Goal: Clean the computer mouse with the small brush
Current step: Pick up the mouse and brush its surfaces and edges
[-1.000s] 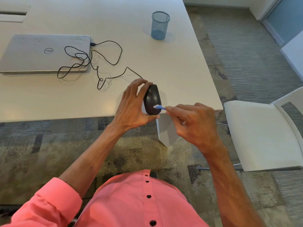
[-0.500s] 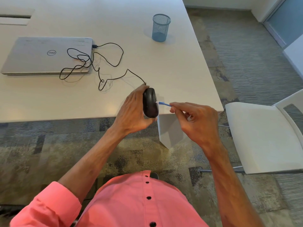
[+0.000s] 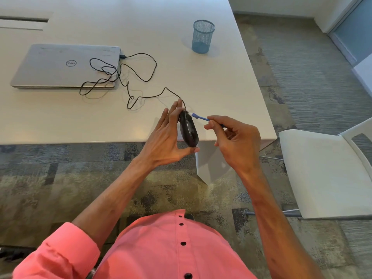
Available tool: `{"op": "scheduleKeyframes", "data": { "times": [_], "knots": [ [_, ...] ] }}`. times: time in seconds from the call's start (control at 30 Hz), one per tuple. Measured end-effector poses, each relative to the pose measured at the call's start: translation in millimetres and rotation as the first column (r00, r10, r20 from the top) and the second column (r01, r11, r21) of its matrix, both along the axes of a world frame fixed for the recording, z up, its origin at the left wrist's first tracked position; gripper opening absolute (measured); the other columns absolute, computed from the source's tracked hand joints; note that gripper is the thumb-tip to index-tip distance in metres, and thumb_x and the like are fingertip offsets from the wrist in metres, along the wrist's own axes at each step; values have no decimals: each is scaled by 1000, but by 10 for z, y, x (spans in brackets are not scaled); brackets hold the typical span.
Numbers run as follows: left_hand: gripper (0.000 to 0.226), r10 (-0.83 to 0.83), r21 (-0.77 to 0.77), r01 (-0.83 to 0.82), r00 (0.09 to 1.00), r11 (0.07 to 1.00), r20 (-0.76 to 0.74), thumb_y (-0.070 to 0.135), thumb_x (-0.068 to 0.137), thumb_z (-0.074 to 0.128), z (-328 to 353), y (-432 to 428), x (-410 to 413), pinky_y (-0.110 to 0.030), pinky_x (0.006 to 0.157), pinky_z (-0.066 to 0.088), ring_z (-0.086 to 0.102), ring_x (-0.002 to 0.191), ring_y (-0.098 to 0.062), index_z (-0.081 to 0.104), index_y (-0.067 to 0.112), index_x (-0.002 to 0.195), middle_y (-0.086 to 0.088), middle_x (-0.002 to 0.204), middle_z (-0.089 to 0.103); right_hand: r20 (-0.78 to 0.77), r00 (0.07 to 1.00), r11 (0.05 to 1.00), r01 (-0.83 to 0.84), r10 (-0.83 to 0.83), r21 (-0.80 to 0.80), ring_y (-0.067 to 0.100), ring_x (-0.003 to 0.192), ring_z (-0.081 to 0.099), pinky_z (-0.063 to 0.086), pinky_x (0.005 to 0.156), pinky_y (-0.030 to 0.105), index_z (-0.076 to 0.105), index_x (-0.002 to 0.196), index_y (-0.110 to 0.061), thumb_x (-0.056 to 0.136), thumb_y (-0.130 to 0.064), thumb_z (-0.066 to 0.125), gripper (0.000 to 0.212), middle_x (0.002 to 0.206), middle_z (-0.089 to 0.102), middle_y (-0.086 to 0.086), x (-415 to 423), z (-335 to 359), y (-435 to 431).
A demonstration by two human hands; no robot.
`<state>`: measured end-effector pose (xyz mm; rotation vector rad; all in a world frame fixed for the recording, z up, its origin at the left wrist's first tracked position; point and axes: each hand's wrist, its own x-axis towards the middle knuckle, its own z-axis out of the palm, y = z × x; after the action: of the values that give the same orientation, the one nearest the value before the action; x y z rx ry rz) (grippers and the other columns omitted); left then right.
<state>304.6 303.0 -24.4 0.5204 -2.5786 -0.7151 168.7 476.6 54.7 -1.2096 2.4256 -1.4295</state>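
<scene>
Since half a second ago the small brush (image 3: 199, 117) has slid from the mouse's flank up to its far end, and the left fingers have stretched straighter along the mouse (image 3: 188, 129).

A white table (image 3: 60, 117) fills the upper left and centre of the frame, its near edge crossing the middle. A white chair (image 3: 322, 174) stands at the right edge on patterned carpet (image 3: 50, 188), and a pink buttoned shirt (image 3: 171, 248) fills the bottom. A closed silver laptop (image 3: 60, 65) lies at the upper left. A blue mesh cup (image 3: 203, 37) stands upright at the upper centre.

At the centre, over the table's near edge, the left hand (image 3: 165, 141) holds the black mouse on its side, nearly straight fingers along its left face and the thumb under its near end. The right hand (image 3: 237, 141), just right of it, pinches the blue brush handle between thumb and forefinger, the other fingers curled. White bristles touch the mouse's far tip, where the black cord (image 3: 149, 77) leaves it and loops back to the laptop's right side.
</scene>
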Motion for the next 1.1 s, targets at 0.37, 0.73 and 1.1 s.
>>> {"op": "scheduleKeyframes", "data": {
  "times": [0.37,0.73,1.1],
  "knots": [
    [136,-12,-4,12,999,1000,-53,72,83,93,-47,-79,42,-45,146,7,12,178,-18,22,4,177,-6,192,13,-459,848,953,-158,266,259,13,57,69,57,53,34,87,111,-34,104,-33,72,17,83,82,-16,-58,118,57],
    [135,-23,24,25,997,999,-70,67,80,98,-123,-77,60,-48,146,12,16,178,-14,22,7,175,-1,190,21,-324,934,987,-129,152,91,8,59,69,58,56,35,87,105,-31,102,-27,79,10,91,83,-22,-125,241,108],
    [132,-13,34,16,996,999,-91,62,80,99,-135,-118,107,-45,146,12,19,177,-15,24,7,175,0,188,26,-397,873,939,-172,285,298,6,58,69,61,59,35,86,93,-35,100,-31,79,11,76,80,-20,-102,166,193]
  ]
}}
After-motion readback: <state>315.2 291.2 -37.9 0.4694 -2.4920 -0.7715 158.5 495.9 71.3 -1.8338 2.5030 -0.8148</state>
